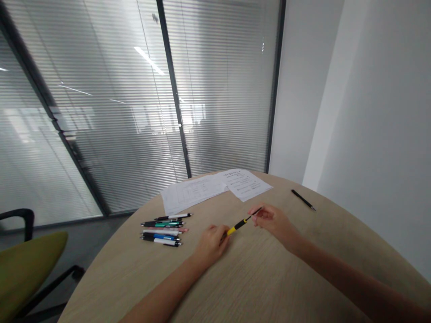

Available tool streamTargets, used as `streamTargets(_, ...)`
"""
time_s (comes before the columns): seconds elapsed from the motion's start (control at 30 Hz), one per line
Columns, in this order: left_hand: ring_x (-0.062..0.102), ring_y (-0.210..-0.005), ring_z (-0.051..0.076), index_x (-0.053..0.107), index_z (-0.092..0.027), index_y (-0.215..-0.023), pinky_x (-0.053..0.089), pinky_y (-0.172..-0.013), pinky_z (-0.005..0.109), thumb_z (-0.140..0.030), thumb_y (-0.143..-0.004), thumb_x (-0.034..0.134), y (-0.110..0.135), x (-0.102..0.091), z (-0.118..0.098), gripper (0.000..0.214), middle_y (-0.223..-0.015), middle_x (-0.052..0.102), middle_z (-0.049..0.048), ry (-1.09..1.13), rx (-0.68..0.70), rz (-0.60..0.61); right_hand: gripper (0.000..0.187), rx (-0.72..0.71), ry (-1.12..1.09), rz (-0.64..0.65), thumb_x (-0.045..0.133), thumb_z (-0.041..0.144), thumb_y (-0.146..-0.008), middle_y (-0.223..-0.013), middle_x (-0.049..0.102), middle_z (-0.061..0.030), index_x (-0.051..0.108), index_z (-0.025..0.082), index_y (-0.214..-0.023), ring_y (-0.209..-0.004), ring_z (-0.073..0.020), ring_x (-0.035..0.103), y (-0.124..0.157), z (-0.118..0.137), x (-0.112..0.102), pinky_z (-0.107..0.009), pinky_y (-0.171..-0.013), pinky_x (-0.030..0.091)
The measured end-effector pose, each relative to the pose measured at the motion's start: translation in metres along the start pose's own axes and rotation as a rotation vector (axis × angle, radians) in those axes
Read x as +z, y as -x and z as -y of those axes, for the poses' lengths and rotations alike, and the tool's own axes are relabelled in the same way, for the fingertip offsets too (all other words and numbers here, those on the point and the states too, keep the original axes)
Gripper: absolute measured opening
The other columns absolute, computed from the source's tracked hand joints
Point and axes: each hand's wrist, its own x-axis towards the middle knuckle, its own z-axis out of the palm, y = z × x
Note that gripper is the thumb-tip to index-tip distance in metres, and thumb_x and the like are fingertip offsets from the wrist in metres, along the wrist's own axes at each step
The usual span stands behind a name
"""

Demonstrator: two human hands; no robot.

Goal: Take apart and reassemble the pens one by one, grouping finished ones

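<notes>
Over the table (242, 282), left hand (211, 244) gripped the yellow pen (238, 225) — right hand (269, 220) pinched the thin rod (254, 213) at its tip (refill, probably). A steady left grip, rod and pen aligned, seemed best.

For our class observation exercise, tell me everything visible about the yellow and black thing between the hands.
The slim yellow and black thing has a yellow body, a black section and a thin dark tip; the body looks plastic. It slants over the table, with the left hand around its yellow end. The right hand appears to pinch the tip.
</notes>
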Motion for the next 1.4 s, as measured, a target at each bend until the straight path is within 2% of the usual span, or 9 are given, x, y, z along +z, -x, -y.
streamTargets(0.17,0.057,-0.068,0.018,0.053,-0.018,-0.09,0.042,-0.07,0.031,-0.024,-0.081,0.037,-0.001,0.001,0.0,0.019,-0.073,0.063,0.006,-0.019,0.001,0.008,0.017,-0.068,0.163,0.111,0.053,0.021,-0.069,-0.075,0.061,0.0002,0.058,0.022,-0.085,-0.061,-0.0118,0.055,-0.002,-0.02,0.001,-0.024,-0.056,0.045)
streamTargets(0.3,0.057,-0.069,0.019,0.053,-0.018,-0.088,0.042,-0.07,0.031,-0.023,-0.079,0.04,-0.002,0.0,0.0,0.017,-0.073,0.063,0.0058,0.015,-0.064,0.007,0.022,-0.07,0.329,0.077,0.051,0.017,-0.07,-0.088,0.062,-0.0017,0.057,0.021,-0.09,-0.064,-0.0112,0.055,-0.01,-0.025,-0.012,-0.023,-0.056,0.045)
streamTargets(0.4,0.057,-0.071,0.018,0.053,-0.02,-0.087,0.043,-0.07,0.03,-0.025,-0.078,0.042,-0.002,-0.001,0.001,0.015,-0.074,0.063,0.005,0.1,-0.147,-0.027,0.019,-0.124,0.542,0.075,0.049,0.014,-0.071,-0.084,0.062,-0.0034,0.059,0.018,-0.087,-0.066,-0.0124,0.056,-0.017,-0.029,-0.026,-0.025,-0.062,0.045)
streamTargets(0.5,0.058,-0.073,0.018,0.052,-0.02,-0.085,0.044,-0.069,0.029,-0.027,-0.077,0.044,-0.004,-0.003,0.002,0.013,-0.076,0.063,0.0037,0.283,-0.261,-0.075,0.016,-0.236,0.827,0.114,0.049,0.011,-0.072,-0.081,0.062,-0.0049,0.061,0.017,-0.079,-0.074,-0.0145,0.055,-0.021,-0.038,-0.036,-0.027,-0.069,0.044)
streamTargets(0.63,0.059,-0.065,0.015,0.046,-0.019,-0.081,0.045,-0.062,0.027,-0.031,-0.076,0.042,-0.009,-0.005,0.006,0.014,-0.068,0.061,0.0001,0.557,-0.422,-0.138,0.015,-0.353,1.193,0.165,0.05,0.014,-0.076,-0.08,0.06,-0.0063,0.062,0.016,-0.067,-0.08,-0.0173,0.054,-0.02,-0.054,-0.038,-0.029,-0.07,0.042)
streamTargets(0.83,0.058,-0.062,0.016,0.044,-0.018,-0.079,0.045,-0.06,0.028,-0.033,-0.074,0.042,-0.011,-0.003,0.01,0.016,-0.066,0.059,0.0014,0.634,-0.459,-0.157,0.015,-0.395,1.38,0.217,0.054,0.016,-0.076,-0.077,0.059,-0.007,0.062,0.016,-0.063,-0.077,-0.0189,0.052,-0.015,-0.07,-0.028,-0.029,-0.065,0.039)
streamTargets(1.13,0.06,-0.071,0.017,0.049,-0.019,-0.084,0.044,-0.062,0.025,-0.028,-0.075,0.044,-0.006,-0.001,0.007,0.014,-0.075,0.064,0.0028,0.456,-0.37,-0.068,0.012,-0.397,1.356,0.255,0.053,0.01,-0.075,-0.075,0.062,-0.0069,0.061,0.015,-0.067,-0.077,-0.0194,0.055,-0.014,-0.069,-0.022,-0.029,-0.065,0.04)
streamTargets(1.3,0.059,-0.073,0.016,0.052,-0.019,-0.087,0.043,-0.066,0.025,-0.025,-0.076,0.045,-0.006,-0.002,0.007,0.014,-0.078,0.065,0.0025,0.337,-0.329,-0.03,0.009,-0.18,1.003,0.111,0.052,0.015,-0.075,-0.072,0.063,-0.0035,0.061,0.017,-0.074,-0.068,-0.0154,0.057,-0.014,-0.044,-0.023,-0.025,-0.06,0.042)
streamTargets(1.4,0.058,-0.072,0.017,0.055,-0.019,-0.088,0.042,-0.066,0.026,-0.024,-0.078,0.044,-0.005,-0.001,0.005,0.016,-0.077,0.064,0.0031,0.175,-0.237,0.002,0.008,-0.142,0.802,0.05,0.052,0.017,-0.074,-0.073,0.064,-0.0021,0.06,0.018,-0.076,-0.065,-0.0136,0.058,-0.013,-0.022,-0.024,-0.024,-0.059,0.043)
